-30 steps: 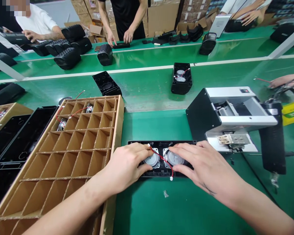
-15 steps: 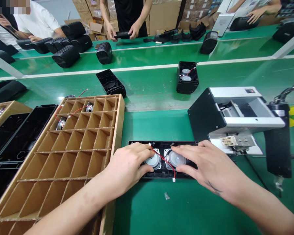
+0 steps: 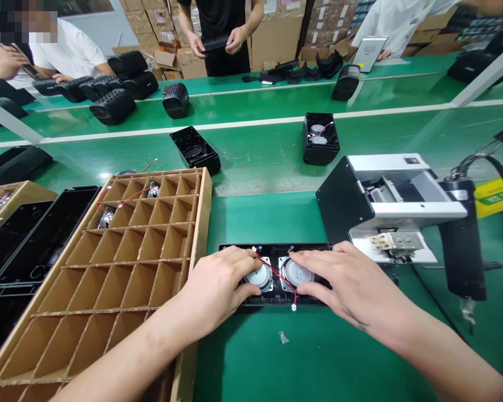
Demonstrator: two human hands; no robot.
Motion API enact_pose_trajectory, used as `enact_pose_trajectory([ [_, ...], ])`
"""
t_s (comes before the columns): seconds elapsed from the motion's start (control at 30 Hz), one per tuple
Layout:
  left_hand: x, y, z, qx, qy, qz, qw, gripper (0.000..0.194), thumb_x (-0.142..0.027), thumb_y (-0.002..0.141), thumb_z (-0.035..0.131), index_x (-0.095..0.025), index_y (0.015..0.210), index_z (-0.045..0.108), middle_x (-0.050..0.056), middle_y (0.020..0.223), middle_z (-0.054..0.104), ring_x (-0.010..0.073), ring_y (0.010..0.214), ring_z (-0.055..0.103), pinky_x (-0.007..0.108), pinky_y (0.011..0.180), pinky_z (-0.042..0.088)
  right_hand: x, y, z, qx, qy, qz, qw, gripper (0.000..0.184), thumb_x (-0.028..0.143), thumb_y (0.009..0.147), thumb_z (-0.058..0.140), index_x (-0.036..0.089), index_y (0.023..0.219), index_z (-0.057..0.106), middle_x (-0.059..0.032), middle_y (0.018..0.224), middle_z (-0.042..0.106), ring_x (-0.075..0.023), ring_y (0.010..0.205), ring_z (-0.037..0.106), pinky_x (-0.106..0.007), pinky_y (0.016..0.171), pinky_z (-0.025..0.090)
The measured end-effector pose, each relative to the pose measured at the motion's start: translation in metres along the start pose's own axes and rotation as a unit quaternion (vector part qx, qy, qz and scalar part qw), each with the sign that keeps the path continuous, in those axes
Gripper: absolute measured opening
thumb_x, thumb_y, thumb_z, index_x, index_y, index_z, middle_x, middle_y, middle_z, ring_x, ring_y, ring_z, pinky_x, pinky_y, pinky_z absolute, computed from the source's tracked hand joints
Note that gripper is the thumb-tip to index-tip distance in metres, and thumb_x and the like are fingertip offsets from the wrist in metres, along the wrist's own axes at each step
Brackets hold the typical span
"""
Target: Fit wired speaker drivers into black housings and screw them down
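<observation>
A long black speaker panel [image 3: 270, 299] lies crosswise on the green bench, with two round silver speaker drivers set in it. My left hand [image 3: 220, 279] grips the left driver [image 3: 260, 277], thumb at its near edge and fingers at the far side. On the right driver [image 3: 298, 272], my right hand [image 3: 346, 279] has a similar hold between thumb and fingers. Red wires [image 3: 291, 287] cross between the drivers and end in small white connectors [image 3: 294, 307]. Both ends of the panel are partly hidden under my hands.
A divided cardboard box [image 3: 205, 195] with a few drivers stands left. At right are a silver-black machine [image 3: 406, 209] and a hanging black power tool [image 3: 463, 240]. Speaker housings [image 3: 321, 139] sit on the conveyor beyond. A small clear scrap [image 3: 284, 337] lies nearby. Co-workers stand across the line.
The view has shifted slightly. Both hands stay on the drivers. Across the line, the co-worker at right has moved a hand off a black speaker, and the middle one has tilted a black part.
</observation>
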State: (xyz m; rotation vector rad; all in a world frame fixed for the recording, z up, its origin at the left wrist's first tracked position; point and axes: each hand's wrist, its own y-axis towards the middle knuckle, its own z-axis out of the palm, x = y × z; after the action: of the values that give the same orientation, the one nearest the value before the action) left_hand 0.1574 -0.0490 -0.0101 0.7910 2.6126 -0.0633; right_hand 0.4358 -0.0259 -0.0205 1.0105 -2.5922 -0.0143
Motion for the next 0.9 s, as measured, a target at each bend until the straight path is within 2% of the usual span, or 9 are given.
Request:
enact_pose_trajectory([
  [0.17, -0.003, -0.004, -0.020, 0.005, 0.026, 0.022, 0.999, 0.031, -0.020, 0.095, 0.076, -0.021, 0.126, 0.072, 0.009, 0.134, 0.072, 0.0281, 0.116, 0.073, 0.043, 0.100, 0.063, 0.005, -0.016, -0.014, -0.094, 0.028, 0.006, 0.995, 0.032, 0.029, 0.101, 0.066, 0.026, 0.133, 0.068, 0.0008, 0.135, 0.071, -0.0244, 0.115, 0.072, -0.045, 0.093, 0.062],
  [0.27, -0.003, -0.010, -0.037, -0.063, 0.051, 0.047, 0.996, 0.026, -0.026, 0.105, 0.060, -0.022, 0.129, 0.070, 0.008, 0.134, 0.072, 0.0251, 0.115, 0.073, 0.040, 0.101, 0.063, -0.005, -0.049, -0.042, -0.220, 0.006, 0.090, 0.971, 0.033, 0.025, 0.103, 0.060, 0.036, 0.134, 0.064, 0.0037, 0.133, 0.071, -0.0218, 0.119, 0.071, -0.042, 0.107, 0.059],
  [0.37, -0.007, -0.010, -0.045, -0.109, 0.068, 0.069, 0.989, 0.027, -0.034, 0.108, 0.056, -0.026, 0.129, 0.069, 0.007, 0.137, 0.070, 0.0251, 0.117, 0.072, 0.040, 0.101, 0.063, -0.032, -0.083, -0.074, -0.333, 0.000, 0.358, 0.872, 0.030, 0.036, 0.102, 0.058, 0.039, 0.130, 0.070, -0.0016, 0.124, 0.075, -0.0296, 0.116, 0.072, -0.051, 0.106, 0.056],
  [0.43, -0.014, -0.006, -0.042, -0.079, 0.074, 0.082, 0.991, 0.036, -0.041, 0.104, 0.062, -0.029, 0.138, 0.065, 0.007, 0.150, 0.062, 0.0306, 0.131, 0.064, 0.047, 0.106, 0.061, -0.058, -0.096, -0.090, -0.325, 0.050, 0.510, 0.795, 0.033, 0.048, 0.098, 0.061, 0.034, 0.126, 0.075, -0.0100, 0.113, 0.077, -0.0360, 0.105, 0.074, -0.054, 0.094, 0.059],
  [0.47, -0.019, -0.002, -0.039, -0.053, 0.076, 0.085, 0.992, 0.044, -0.044, 0.102, 0.066, -0.030, 0.143, 0.062, 0.008, 0.157, 0.056, 0.0343, 0.140, 0.058, 0.053, 0.109, 0.058, -0.072, -0.098, -0.094, -0.300, 0.081, 0.539, 0.783, 0.037, 0.051, 0.095, 0.065, 0.030, 0.123, 0.077, -0.0143, 0.106, 0.077, -0.0376, 0.097, 0.075, -0.053, 0.084, 0.060],
  [0.6, -0.036, 0.014, -0.017, 0.052, 0.067, 0.082, 0.993, 0.075, -0.050, 0.085, 0.086, -0.030, 0.150, 0.056, 0.014, 0.170, 0.038, 0.0455, 0.154, 0.036, 0.072, 0.117, 0.043, -0.123, -0.092, -0.089, -0.224, 0.221, 0.497, 0.809, 0.030, 0.052, 0.090, 0.075, 0.026, 0.104, 0.079, -0.0137, 0.111, 0.076, -0.0284, 0.101, 0.073, -0.036, 0.078, 0.060],
  [0.7, -0.039, 0.020, -0.005, 0.081, 0.067, 0.060, 0.993, 0.073, -0.036, 0.081, 0.088, -0.029, 0.147, 0.059, 0.017, 0.169, 0.037, 0.0461, 0.150, 0.040, 0.075, 0.118, 0.036, -0.150, -0.091, -0.076, -0.198, 0.352, 0.437, 0.804, 0.041, 0.062, 0.082, 0.079, 0.023, 0.094, 0.078, -0.0118, 0.098, 0.076, -0.0212, 0.086, 0.073, -0.034, 0.075, 0.061],
  [0.8, -0.038, 0.020, -0.001, 0.072, 0.062, 0.047, 0.994, 0.059, -0.028, 0.087, 0.078, -0.029, 0.143, 0.061, 0.016, 0.167, 0.038, 0.0427, 0.145, 0.044, 0.069, 0.117, 0.039, -0.165, -0.102, -0.072, -0.257, 0.436, 0.382, 0.773, 0.056, 0.077, 0.057, 0.082, 0.028, 0.084, 0.080, -0.0174, 0.088, 0.072, -0.0266, 0.070, 0.070, -0.044, 0.064, 0.059],
  [0.9, -0.037, 0.020, -0.001, 0.068, 0.064, 0.050, 0.994, 0.056, -0.028, 0.087, 0.075, -0.029, 0.141, 0.062, 0.017, 0.167, 0.035, 0.0440, 0.145, 0.041, 0.068, 0.116, 0.038, -0.163, -0.124, -0.074, -0.359, 0.459, 0.317, 0.748, 0.055, 0.084, 0.060, 0.069, 0.039, 0.090, 0.082, -0.0157, 0.073, 0.059, -0.0262, 0.059, 0.063, -0.049, 0.055, 0.048],
])
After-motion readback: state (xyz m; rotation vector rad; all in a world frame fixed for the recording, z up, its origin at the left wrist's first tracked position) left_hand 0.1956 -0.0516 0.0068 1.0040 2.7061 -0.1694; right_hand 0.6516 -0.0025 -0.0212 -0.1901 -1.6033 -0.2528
